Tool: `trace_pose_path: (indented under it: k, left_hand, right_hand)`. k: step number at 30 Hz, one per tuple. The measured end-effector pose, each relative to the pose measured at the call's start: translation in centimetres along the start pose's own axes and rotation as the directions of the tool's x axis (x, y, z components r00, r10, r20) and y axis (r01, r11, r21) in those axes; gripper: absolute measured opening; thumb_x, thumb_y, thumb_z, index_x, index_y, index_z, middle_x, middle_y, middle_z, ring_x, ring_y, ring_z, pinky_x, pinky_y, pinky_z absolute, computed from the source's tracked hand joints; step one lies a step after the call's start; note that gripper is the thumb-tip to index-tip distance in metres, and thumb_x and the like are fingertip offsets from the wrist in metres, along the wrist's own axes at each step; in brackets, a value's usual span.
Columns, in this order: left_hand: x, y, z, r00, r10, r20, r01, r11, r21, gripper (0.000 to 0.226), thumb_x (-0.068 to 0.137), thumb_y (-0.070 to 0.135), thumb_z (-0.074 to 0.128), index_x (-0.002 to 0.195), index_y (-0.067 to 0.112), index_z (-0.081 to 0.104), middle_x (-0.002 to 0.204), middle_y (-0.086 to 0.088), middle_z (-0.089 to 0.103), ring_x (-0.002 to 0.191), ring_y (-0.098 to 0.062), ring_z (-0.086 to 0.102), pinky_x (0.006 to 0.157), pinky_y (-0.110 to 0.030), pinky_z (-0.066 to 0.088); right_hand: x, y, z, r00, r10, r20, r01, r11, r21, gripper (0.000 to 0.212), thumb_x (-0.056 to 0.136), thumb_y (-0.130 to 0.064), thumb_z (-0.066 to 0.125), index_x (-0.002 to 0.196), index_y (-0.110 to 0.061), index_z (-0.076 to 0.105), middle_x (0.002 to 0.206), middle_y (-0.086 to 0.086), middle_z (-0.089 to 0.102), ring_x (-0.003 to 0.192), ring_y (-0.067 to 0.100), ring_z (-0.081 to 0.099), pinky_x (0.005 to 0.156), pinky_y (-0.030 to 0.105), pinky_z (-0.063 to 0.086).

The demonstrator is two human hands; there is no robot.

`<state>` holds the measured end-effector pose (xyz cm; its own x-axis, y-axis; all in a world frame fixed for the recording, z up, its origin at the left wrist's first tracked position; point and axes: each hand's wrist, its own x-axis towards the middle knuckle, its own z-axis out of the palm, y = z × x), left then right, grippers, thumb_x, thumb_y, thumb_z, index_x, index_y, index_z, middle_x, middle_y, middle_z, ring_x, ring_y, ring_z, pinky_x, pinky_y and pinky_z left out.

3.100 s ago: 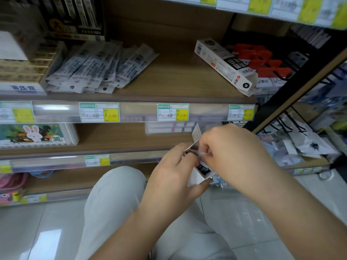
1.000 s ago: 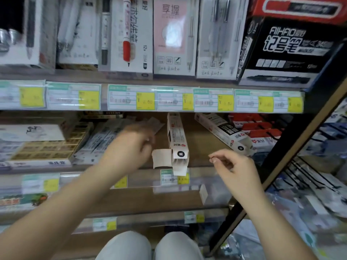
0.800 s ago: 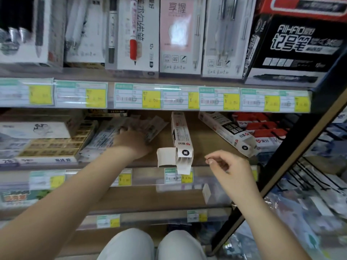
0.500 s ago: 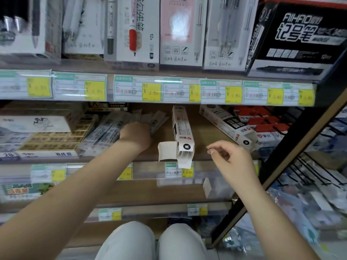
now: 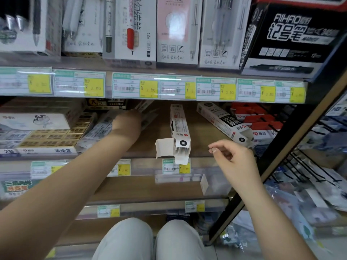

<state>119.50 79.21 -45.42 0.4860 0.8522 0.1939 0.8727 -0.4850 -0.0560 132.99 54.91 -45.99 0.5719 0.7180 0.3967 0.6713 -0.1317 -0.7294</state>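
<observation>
one white box (image 5: 180, 128) points front-to-back, open end near right hand (image 5: 234, 158).

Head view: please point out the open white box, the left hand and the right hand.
open white box (image 5: 180, 126), head view, printed top face.
left hand (image 5: 127, 122), head view, back of hand.
right hand (image 5: 241, 160), head view, back of hand.

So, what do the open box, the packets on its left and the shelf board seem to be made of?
Box: thin white printed card, matte; its end flaps are bent open and hold a crease.
Packets: probably clear glossy plastic film, as they catch the light; blurred, so not certain.
Shelf: wood-grain surface, matte brown; real wood or laminate cannot be told.
</observation>
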Motion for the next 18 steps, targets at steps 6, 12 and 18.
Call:
trace_pose_path:
  k: [6,12,18]
  left_hand:
    - [-1.7,-0.5,-1.8,0.990,0.026,-0.140,-0.037,0.996,-0.080,0.036,0.085,-0.012,0.044,0.120,-0.006,0.048,0.110,-0.026,0.059,0.097,-0.042,0.060,0.073,-0.046,0.049]
    - [-4.3,-2.1,-3.6,0.974,0.103,-0.203,-0.124,0.988,-0.093,0.082,0.073,-0.016,0.058,0.145,0.009,0.028,0.129,-0.022,0.050,0.105,-0.042,0.056,0.075,-0.043,0.050]
    - [-8.1,-5.7,-2.1,0.787,0.389,-0.478,-0.449,0.894,-0.011,0.085,0.047,-0.028,0.069,0.128,-0.007,0.051,0.102,-0.029,0.064,0.076,-0.043,0.063,0.057,-0.043,0.054]
  right_hand:
    - [-0.4,0.1,-0.1,1.000,0.006,-0.005,-0.006,1.000,0.001,0.018,0.086,-0.008,0.060,0.088,-0.023,0.070,0.079,-0.009,0.069,0.075,0.002,0.061,0.067,0.014,0.049]
    - [-0.6,-0.1,0.4,1.000,-0.010,0.005,0.010,1.000,-0.009,0.019,0.086,-0.008,0.061,0.086,-0.025,0.069,0.078,-0.012,0.069,0.075,0.002,0.061,0.066,0.011,0.047]
    - [-0.6,-0.9,0.7,0.999,-0.006,0.035,0.004,0.999,0.039,0.022,0.088,-0.007,0.058,0.088,-0.028,0.068,0.082,-0.012,0.069,0.078,0.003,0.062,0.068,0.014,0.049]
